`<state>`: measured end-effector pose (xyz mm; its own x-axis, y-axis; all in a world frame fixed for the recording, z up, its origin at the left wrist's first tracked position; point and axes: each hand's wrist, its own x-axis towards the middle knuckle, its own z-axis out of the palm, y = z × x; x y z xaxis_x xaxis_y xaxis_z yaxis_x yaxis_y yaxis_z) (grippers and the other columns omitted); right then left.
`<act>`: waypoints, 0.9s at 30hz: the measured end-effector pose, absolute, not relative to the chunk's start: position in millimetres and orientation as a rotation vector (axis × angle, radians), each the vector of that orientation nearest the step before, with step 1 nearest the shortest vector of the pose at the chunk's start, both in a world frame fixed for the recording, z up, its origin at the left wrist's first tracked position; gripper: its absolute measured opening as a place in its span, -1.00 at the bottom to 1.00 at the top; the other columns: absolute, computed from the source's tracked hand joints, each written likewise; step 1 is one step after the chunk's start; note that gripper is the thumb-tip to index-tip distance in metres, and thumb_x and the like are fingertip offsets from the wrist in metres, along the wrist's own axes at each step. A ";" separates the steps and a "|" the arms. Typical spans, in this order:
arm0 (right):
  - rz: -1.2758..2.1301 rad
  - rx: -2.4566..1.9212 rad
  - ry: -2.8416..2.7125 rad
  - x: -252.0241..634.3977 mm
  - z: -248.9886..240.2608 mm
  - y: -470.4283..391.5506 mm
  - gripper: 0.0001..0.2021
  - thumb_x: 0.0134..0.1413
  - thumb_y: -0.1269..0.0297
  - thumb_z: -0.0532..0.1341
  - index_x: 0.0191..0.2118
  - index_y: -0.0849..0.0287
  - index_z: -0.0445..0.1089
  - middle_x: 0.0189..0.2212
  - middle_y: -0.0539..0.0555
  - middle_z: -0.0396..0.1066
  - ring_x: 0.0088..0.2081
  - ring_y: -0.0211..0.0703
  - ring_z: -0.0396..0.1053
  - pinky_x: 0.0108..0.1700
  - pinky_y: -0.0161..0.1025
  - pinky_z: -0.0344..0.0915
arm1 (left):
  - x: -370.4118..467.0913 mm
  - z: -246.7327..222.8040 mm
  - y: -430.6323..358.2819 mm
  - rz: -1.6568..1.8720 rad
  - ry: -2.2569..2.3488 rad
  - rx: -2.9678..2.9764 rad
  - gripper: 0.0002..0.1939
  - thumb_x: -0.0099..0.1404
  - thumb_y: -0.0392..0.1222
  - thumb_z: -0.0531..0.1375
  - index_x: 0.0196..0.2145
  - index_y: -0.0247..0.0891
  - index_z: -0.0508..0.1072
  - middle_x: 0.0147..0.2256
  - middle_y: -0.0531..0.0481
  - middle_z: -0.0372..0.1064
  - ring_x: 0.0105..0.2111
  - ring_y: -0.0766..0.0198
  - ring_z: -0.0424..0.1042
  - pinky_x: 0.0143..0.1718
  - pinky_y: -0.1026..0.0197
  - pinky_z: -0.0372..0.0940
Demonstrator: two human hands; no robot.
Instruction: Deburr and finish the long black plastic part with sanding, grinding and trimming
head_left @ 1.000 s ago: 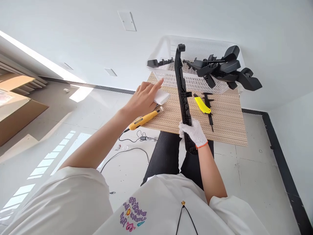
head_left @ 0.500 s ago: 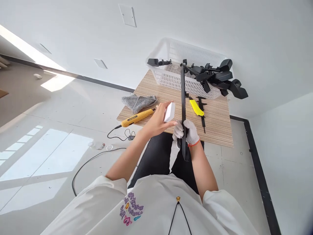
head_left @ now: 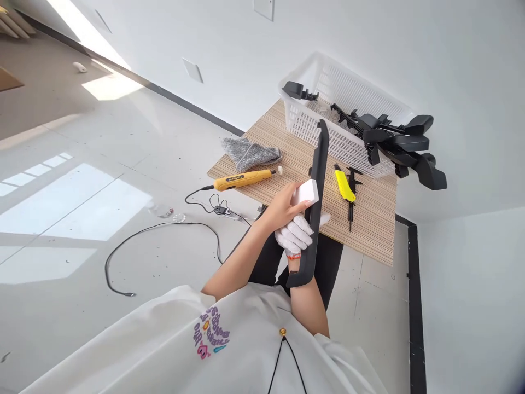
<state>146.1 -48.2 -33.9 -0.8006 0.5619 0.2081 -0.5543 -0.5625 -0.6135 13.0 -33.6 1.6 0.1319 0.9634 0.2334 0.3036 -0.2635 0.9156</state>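
Note:
My bare left hand is closed around a white block that looks like a sponge. One end of the block rests against the inner side of a long black plastic trim piece. My right hand, in a white knit glove with an orange cuff, grips the lower half of this trim piece from behind. The trim stands nearly upright in view, its curved lower end over my right wrist. Part of the right hand is hidden behind the trim.
On the wooden table lie a yellow utility knife, a black caliper, a grey cloth and a corded yellow rotary tool. A white basket holds several black parts. A cable crosses the floor.
My left hand has brought the white block right, against the trim piece. The trim has turned to show its broad face, and its upper end has moved away from the basket's parts. The view has shifted.

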 end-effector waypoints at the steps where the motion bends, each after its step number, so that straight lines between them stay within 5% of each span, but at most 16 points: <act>1: 2.302 -0.089 -0.913 145.2 -35.7 -51.1 -0.23 -0.17 -0.70 -0.04 -0.69 0.00 -0.06 -0.94 -0.19 -0.18 -0.82 -0.32 -0.12 -0.65 -0.32 0.13 | 12.5 1.5 -35.3 1.117 1.242 1.648 -0.38 0.35 0.33 0.14 0.08 -0.25 0.41 -0.12 -0.16 0.47 -0.15 0.02 0.44 -0.12 0.03 0.33; 5: 2.172 -0.632 -0.902 139.8 -40.0 -62.4 -0.20 -0.33 -0.77 -0.10 -0.66 0.00 -0.01 -0.89 -0.15 -0.12 -0.75 -0.29 -0.07 -0.62 -0.27 0.18 | 5.7 0.4 -35.9 1.049 1.201 1.550 -0.42 0.33 0.29 0.19 0.06 -0.23 0.46 -0.22 -0.06 0.47 -0.25 0.11 0.43 -0.24 0.12 0.29; 13: 1.993 -1.110 -0.822 136.1 -29.4 -85.8 -0.24 -0.07 -0.64 -0.01 -0.42 0.08 0.27 -0.69 -0.04 0.19 -0.57 -0.17 0.29 -0.57 -0.27 0.25 | 1.9 3.8 -35.1 0.947 1.267 1.596 -0.43 0.25 0.29 0.27 -0.01 -0.22 0.47 -0.18 -0.05 0.50 -0.22 0.09 0.45 -0.23 0.13 0.28; 18: 2.019 -0.839 -0.750 153.8 -19.9 -96.8 -0.44 -0.08 -0.31 0.36 -0.21 0.07 0.31 -0.64 -0.18 0.24 -0.73 -0.34 0.12 -0.70 -0.35 0.15 | 7.3 6.9 -32.1 1.152 1.504 1.428 -0.46 0.30 0.31 0.23 -0.03 -0.19 0.45 -0.15 -0.08 0.50 -0.18 0.06 0.44 -0.18 0.07 0.31; 22: 1.991 -0.182 -0.684 166.9 -21.0 -94.7 -0.44 0.04 -0.43 0.18 -0.38 0.02 0.15 -0.82 -0.32 -0.06 -0.87 -0.43 -0.23 -0.80 -0.40 -0.07 | 14.7 6.8 -15.1 1.287 1.624 1.367 -0.51 0.31 0.18 0.27 0.05 -0.18 0.42 -0.06 -0.18 0.48 -0.04 -0.07 0.44 -0.04 -0.07 0.35; 27: 2.013 0.266 -0.762 162.5 -19.3 -87.9 -0.42 0.09 -0.46 0.10 -0.44 0.00 0.05 -0.90 -0.31 -0.10 -0.89 -0.39 -0.15 -0.75 -0.40 0.01 | 26.5 -4.8 6.5 1.247 1.638 1.500 -0.43 0.37 -0.15 0.20 0.30 -0.20 0.26 0.09 -0.30 0.35 0.04 -0.04 0.43 0.08 -0.10 0.34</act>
<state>162.5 -87.9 -19.3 -0.5398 0.6995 0.4683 -0.8343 -0.3705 -0.4082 26.5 6.5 -4.8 -0.1943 0.9667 0.1664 0.4180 -0.0719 0.9056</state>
